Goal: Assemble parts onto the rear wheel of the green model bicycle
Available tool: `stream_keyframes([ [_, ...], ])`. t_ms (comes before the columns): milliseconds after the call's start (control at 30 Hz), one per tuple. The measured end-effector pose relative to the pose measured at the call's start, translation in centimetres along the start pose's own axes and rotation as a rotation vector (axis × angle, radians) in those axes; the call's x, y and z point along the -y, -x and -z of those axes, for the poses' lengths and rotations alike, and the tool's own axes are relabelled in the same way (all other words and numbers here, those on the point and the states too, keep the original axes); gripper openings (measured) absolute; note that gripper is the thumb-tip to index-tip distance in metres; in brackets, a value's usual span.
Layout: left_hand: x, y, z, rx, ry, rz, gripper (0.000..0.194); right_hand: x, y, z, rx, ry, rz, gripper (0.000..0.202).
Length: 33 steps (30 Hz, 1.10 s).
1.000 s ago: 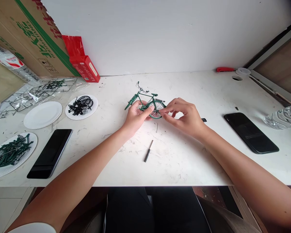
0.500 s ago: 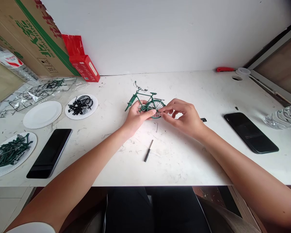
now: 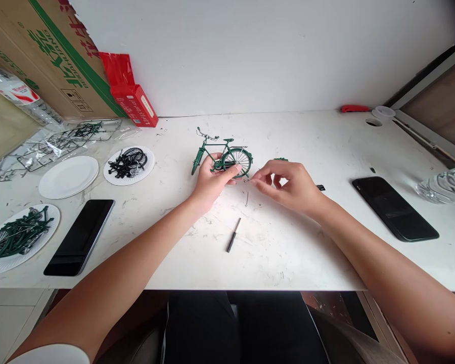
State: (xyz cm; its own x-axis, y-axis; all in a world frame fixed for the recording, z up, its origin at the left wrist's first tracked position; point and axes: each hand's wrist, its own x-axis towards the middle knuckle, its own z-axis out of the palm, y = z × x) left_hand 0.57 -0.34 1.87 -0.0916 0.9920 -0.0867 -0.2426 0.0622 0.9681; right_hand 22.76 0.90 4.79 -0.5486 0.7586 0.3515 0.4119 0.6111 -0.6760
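A small green model bicycle (image 3: 214, 148) is held upright by my left hand (image 3: 212, 181), the thumb pressed against its rear wheel and the fingers behind the frame. To the right of that wheel, apart from it, my right hand (image 3: 286, 182) has its thumb and index finger pinched close together just above the table. Whatever lies between those fingertips, if anything, is too small to make out. Below the hands lie a thin metal pin (image 3: 246, 198) and a small black-handled screwdriver (image 3: 233, 235). A green piece (image 3: 281, 159) shows partly behind my right hand.
At left are plates of black parts (image 3: 129, 164) and green parts (image 3: 18, 235), a stack of white plates (image 3: 69, 177), a phone (image 3: 79, 237) and a red box (image 3: 138, 106). Another phone (image 3: 396, 208) and a bottle (image 3: 445, 184) are at right.
My right hand has come away from the rear wheel. My left hand has moved the bicycle slightly left, and its front end has turned.
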Motion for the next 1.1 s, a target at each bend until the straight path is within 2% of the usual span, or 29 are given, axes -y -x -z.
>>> stream_keyframes([
  [133,-0.1,0.1,0.0,-0.012,-0.003,-0.005,0.060,-0.7,0.0,-0.1,0.257,-0.038,0.048,0.026],
  [300,0.0,0.1,-0.1,0.008,-0.001,0.009,0.059,-0.9,0.0,-0.6,0.384,-0.141,0.008,0.025],
  [667,0.1,0.1,-0.1,0.042,0.006,0.022,0.059,-0.3,0.0,-0.9,0.347,-0.042,0.030,0.021],
  [1100,-0.1,0.2,-0.4,-0.004,0.000,0.005,0.055,0.3,0.2,-2.5,0.280,0.113,0.025,0.007],
])
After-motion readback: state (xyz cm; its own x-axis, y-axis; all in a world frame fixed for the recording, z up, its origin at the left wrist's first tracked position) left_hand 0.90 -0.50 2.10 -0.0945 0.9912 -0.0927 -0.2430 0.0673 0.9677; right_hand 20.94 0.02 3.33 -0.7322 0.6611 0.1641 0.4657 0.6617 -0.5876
